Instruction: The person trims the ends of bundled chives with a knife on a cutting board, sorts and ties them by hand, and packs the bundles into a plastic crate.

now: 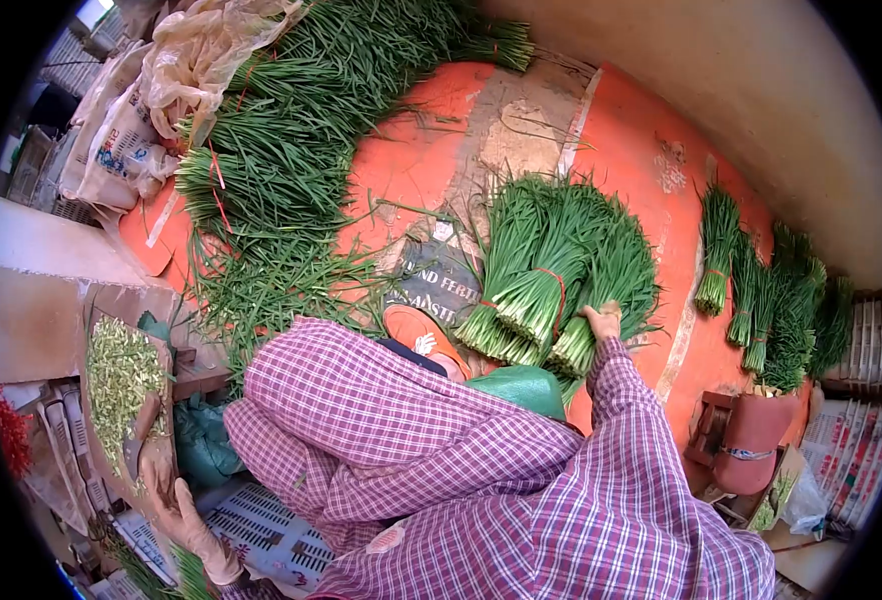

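Observation:
My right hand (604, 320) is closed around the pale stem end of a bundle of garlic chives (621, 260). Beside it, touching, lies another bundle (536, 300) with a red tie round its stems. At lower left my left hand (198, 535), in a pale glove, reaches to the near end of a board (99, 425) covered with chopped pale stem ends. Its thumb stands apart from its fingers, and I see nothing held in it. Just beyond the fingertips is a blade with a wooden handle (145, 415), lying over the cuttings.
A large heap of chives (291, 130) covers the upper left of the orange sheet (651, 130), with loose leaves (281, 275) below. Several tied bundles (718, 250) stand along the wall at right. A brown cylinder (758, 440) and plastic bags (206, 50) are at the sides.

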Demonstrator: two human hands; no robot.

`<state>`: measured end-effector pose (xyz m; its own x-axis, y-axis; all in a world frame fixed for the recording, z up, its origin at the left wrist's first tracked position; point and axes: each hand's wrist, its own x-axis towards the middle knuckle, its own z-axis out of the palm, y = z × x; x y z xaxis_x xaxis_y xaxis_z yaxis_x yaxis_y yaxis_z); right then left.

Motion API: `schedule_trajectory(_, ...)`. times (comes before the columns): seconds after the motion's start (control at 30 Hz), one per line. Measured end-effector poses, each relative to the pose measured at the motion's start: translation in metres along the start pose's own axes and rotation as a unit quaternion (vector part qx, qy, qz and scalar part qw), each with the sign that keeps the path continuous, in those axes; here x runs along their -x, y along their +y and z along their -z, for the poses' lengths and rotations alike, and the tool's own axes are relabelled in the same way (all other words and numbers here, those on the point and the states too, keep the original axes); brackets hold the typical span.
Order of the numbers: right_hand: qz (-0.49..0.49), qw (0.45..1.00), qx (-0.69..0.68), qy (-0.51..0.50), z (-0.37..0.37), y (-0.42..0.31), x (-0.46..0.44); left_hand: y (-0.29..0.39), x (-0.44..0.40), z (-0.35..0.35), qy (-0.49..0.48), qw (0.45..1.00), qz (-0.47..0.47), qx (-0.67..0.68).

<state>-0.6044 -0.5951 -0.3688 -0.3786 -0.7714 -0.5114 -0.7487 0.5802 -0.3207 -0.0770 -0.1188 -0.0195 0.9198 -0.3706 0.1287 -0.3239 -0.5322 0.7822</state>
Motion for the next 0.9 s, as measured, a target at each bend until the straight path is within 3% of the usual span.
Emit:
schedule_trajectory(0.03, -0.001, 0.978, -0.197, -0.070, 0.002, 0.024, -0.020, 0.010, 0.001, -0.013, 0.004, 1.000, 0.000, -0.001)
schedule_trajectory(0.07, 0.061, 0.937, -0.344, -0.006, -0.001, 0.043, -0.033, 0.018, 0.003, -0.025, -0.034, 0.999, 0.002, 0.022)
schedule_trajectory(0.1, 0.027, 0.891, -0.441, -0.106, 0.043, 0.020, 0.008, 0.025, 0.004, -0.036, -0.075, 0.996, 0.004, 0.044)
schedule_trajectory(0.2, 0.049, 0.827, -0.538, -0.152, 0.099, -0.014, 0.045, 0.025, 0.005, -0.060, -0.093, 0.995, -0.024, 0.020)
schedule_trajectory(0.33, 0.129, 0.860, -0.473, -0.143, 0.118, -0.125, 0.121, 0.038, 0.000, -0.104, -0.118, 0.988, -0.070, 0.066)
schedule_trajectory(0.53, 0.253, 0.823, -0.462, -0.213, 0.002, -0.259, 0.149, 0.031, -0.007, -0.143, -0.171, 0.979, -0.084, 0.073)
schedule_trajectory(0.57, 0.239, 0.863, -0.389, -0.217, -0.030, -0.269, 0.134, 0.030, -0.007, -0.147, -0.171, 0.977, -0.092, 0.083)
schedule_trajectory(0.6, 0.300, 0.904, -0.270, -0.143, -0.038, -0.277, 0.139, 0.026, -0.007, -0.149, -0.175, 0.977, -0.093, 0.084)
schedule_trajectory(0.67, 0.360, 0.924, -0.129, -0.014, -0.057, -0.254, 0.102, 0.017, -0.005, -0.150, -0.155, 0.978, -0.120, 0.065)
schedule_trajectory(0.77, 0.294, 0.946, 0.013, 0.139, -0.015, -0.195, 0.080, 0.019, -0.005, -0.151, -0.142, 0.981, -0.127, 0.030)
schedule_trajectory(0.83, 0.188, 0.975, -0.048, 0.109, 0.001, -0.159, 0.075, 0.005, -0.010, -0.158, -0.136, 0.980, -0.142, 0.013)
schedule_trajectory(0.9, 0.157, 0.987, 0.027, 0.029, -0.019, -0.134, 0.044, 0.002, -0.012, -0.161, -0.127, 0.979, -0.158, -0.009)
